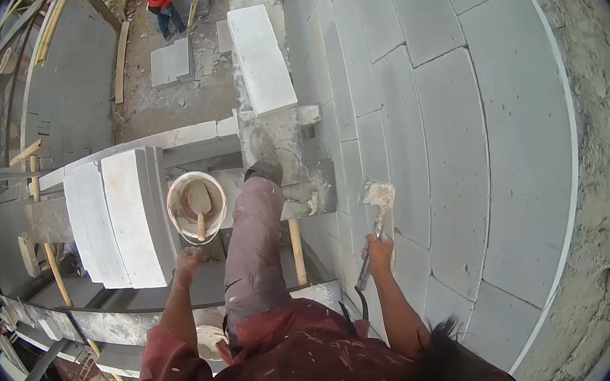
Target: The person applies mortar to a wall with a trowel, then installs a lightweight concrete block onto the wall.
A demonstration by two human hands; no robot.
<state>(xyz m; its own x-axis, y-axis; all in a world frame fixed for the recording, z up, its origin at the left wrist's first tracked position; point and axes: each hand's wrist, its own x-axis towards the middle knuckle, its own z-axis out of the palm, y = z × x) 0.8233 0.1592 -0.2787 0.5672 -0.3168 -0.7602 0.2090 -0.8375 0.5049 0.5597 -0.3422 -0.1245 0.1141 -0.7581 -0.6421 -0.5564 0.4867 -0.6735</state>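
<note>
My right hand is closed around the handle of a tool with a wide, flat head crusted in pale mortar. The head lies up against the grey block wall on my right. My left hand is just below the rim of a white bucket, its fingers curled; what they hold, if anything, is hidden. Inside the bucket, a pointed trowel with a wooden handle rests on greyish mortar.
White blocks stand left of the bucket, and another block lies on the plank ahead. My foot is on the scaffold boards. A second bucket sits by my hip. Below, a person in red stands near stacked blocks.
</note>
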